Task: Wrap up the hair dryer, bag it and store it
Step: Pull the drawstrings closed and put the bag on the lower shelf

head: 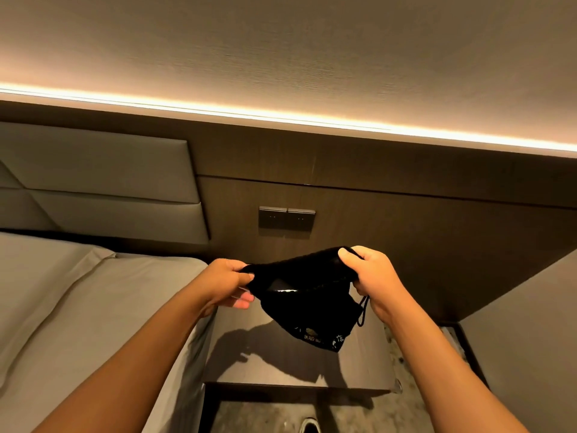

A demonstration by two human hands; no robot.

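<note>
1. Bare forearms run up from the lower left and lower right corners of the frame toward its centre, where both hands meet the task's thing.
2. Black cloth is what they hold: a drawstring bag [307, 295], hanging in the lower centre of the frame above the dark bedside table [249, 364] without touching it; its shadow lies on the tabletop.
3. Fingers of the left hand [229, 282] are pinched shut on the left edge of the bag's mouth; the right hand [370, 278] is closed on the right edge, thumb on top. The mouth is stretched between the 2 grips.
4. A shiny dark surface [281, 290] shows inside the opening; it may be the hair dryer, but I cannot tell.
5. Handling, as I judge it: the cloth is soft and limp, so it needs 2 holds at the rim to stay open. The sagging lower end, printed with pale lettering, suggests some weight inside. The drawstring [363, 310] dangling beside the right wrist is the place to pull to close it.
6. Left of the table lies a bed with a grey sheet [78, 307].
7. Farther up, a switch plate [286, 217] sits on the wood wall panel at centre, a padded headboard [100, 170] at left, and a light strip [281, 118] crosses the frame above.
</note>
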